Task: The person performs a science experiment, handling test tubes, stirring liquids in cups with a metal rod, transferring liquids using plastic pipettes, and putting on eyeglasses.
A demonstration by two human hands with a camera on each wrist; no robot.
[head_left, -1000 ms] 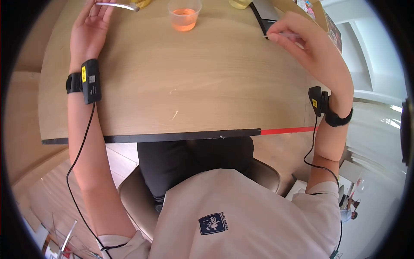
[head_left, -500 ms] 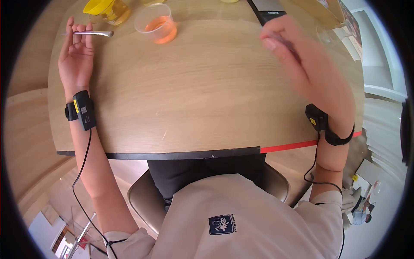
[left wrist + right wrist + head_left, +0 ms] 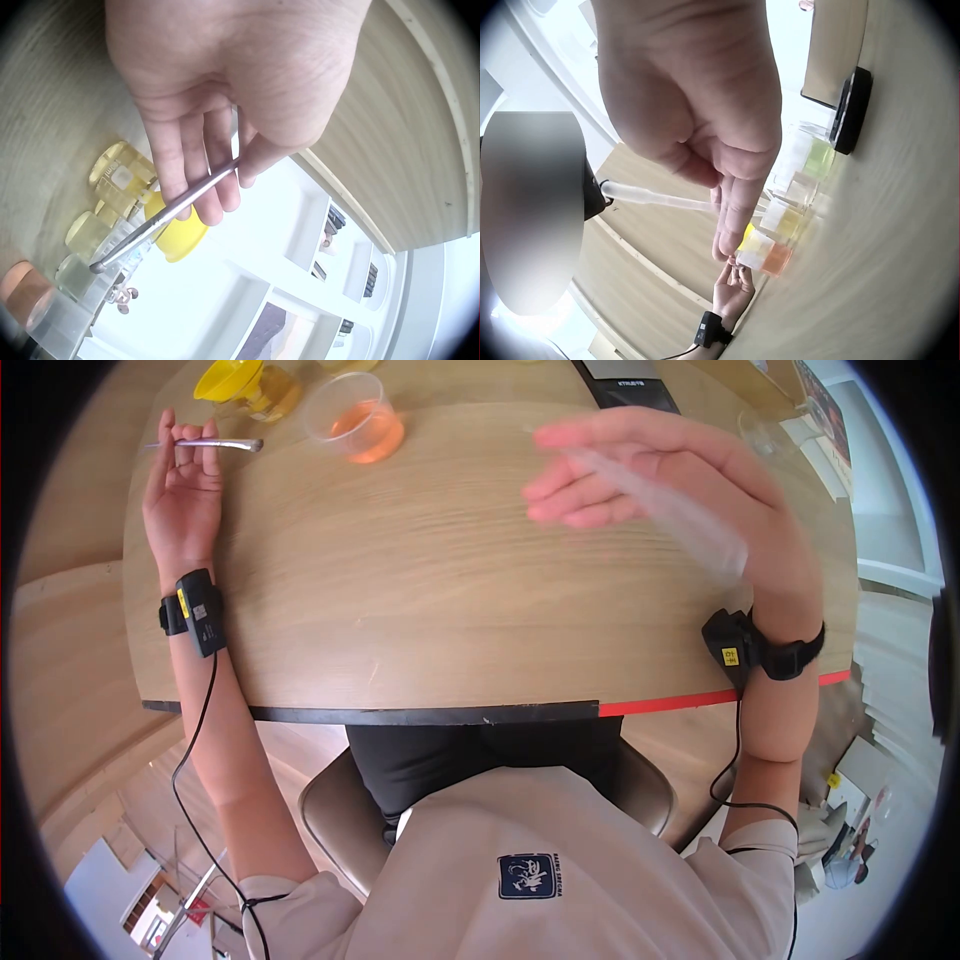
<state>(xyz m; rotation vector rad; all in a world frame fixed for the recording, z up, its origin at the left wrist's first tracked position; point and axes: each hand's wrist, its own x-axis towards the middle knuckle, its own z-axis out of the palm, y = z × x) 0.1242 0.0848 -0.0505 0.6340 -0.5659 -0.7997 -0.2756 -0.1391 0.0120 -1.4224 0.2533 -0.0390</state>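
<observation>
My left hand (image 3: 185, 510) is palm up at the table's left side. Its thumb and fingers pinch a slim metallic stick (image 3: 161, 217) with a small rounded tip, which points toward the cups. Over the table's right half, my right hand (image 3: 690, 440) holds a translucent plastic dropper (image 3: 700, 535) between thumb and fingers. The dropper's wide bulb end (image 3: 622, 193) points back toward me, and its thin end passes behind my fingers in the right wrist view. Between the hands, farther back, stands a clear cup of orange liquid (image 3: 375, 440). No hand touches that cup.
A yellow funnel (image 3: 228, 380) and a beaker of yellow liquid (image 3: 124, 180) are beyond my left hand. A black scale (image 3: 630, 393) lies behind my right hand. Other cups, including a green one (image 3: 820, 157), line the back. A cardboard box (image 3: 836, 52) stands back right.
My right hand has swung left, away from the scale, and its fingers have straightened, bringing the dropper into plain view. The left hand keeps hold of the stick. The head view has shifted.
</observation>
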